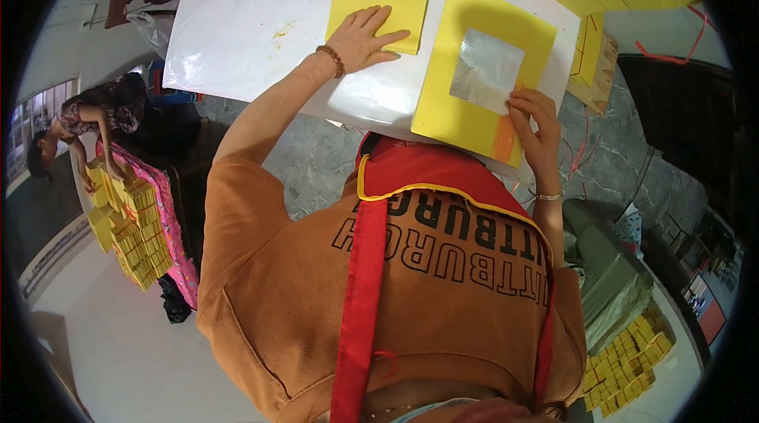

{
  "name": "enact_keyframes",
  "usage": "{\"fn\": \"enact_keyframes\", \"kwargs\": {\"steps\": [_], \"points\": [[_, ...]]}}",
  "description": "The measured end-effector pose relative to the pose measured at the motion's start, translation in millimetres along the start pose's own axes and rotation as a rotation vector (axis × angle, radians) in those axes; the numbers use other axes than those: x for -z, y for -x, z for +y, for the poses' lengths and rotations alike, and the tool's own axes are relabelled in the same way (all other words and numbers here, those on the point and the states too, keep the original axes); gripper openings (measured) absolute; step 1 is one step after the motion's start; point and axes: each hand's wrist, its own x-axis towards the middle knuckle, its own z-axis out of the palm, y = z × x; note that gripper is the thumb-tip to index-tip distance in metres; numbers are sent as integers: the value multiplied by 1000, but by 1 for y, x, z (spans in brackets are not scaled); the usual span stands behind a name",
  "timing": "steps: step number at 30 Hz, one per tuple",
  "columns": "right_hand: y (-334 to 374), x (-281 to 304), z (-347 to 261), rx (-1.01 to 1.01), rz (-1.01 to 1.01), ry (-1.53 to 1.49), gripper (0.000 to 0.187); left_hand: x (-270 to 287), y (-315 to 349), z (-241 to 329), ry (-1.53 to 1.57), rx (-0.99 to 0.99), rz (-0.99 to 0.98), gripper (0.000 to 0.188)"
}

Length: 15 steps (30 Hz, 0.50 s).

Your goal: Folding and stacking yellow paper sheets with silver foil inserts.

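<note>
In the head view, the two hands are apart over the white counter (253,24): the left hand (362,41) lies flat with its fingers spread on the small yellow paper pile (407,16). The right hand (539,129) has bent fingers at the right edge of the big yellow paper (443,83), next to its orange strip (504,138) — I cannot tell if it is pinching. The big paper sits just right of the small pile, with a shiny silver square (486,67) on top.
</note>
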Motion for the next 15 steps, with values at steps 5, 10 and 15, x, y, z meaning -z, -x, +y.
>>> {"fn": "enact_keyframes", "kwargs": {"steps": [5, 10, 15], "points": [[2, -1, 2, 29, 15, 70, 14, 49, -24, 5, 278, -7, 138, 35], [5, -3, 5, 31, 18, 8, 14, 105, -35, 86, 430, -174, 367, 22], [5, -4, 10, 22, 31, -61, 14, 115, -28, 150, 395, -370, 98, 41]]}}
